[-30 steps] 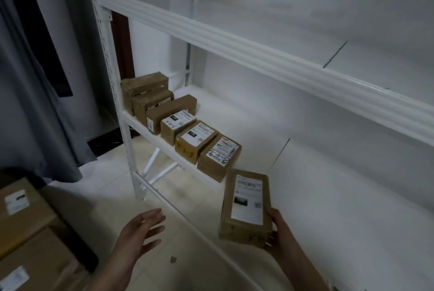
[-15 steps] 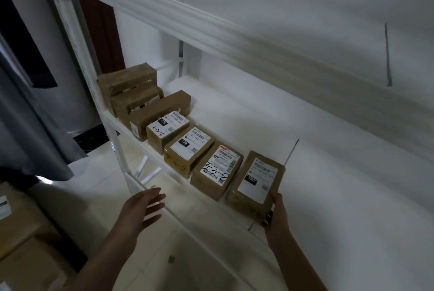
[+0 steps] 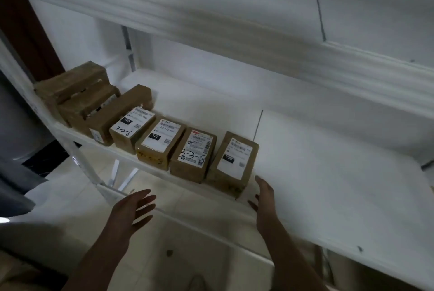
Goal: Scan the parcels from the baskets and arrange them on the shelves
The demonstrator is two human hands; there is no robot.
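Observation:
Several brown cardboard parcels stand in a row along the front edge of the white lower shelf [image 3: 317, 185]. The rightmost parcel [image 3: 232, 163], with a white label on top, ends the row beside the parcel marked 3-3-8 [image 3: 193, 155]. My right hand [image 3: 265, 199] hovers just right of and below that last parcel, fingers straight, holding nothing; I cannot tell if a fingertip touches it. My left hand [image 3: 132, 208] is open in the air below the shelf edge, palm up, empty.
The upper shelf beam [image 3: 211, 25] crosses overhead. A white upright post [image 3: 77, 156] stands at the left. Pale tiled floor [image 3: 187, 232] lies below. A grey curtain [image 3: 14, 173] hangs at the far left, with a brown carton corner at the bottom left.
My right hand set the labelled parcel on the shelf at the right end of the row and let go. My left hand stayed open and empty.

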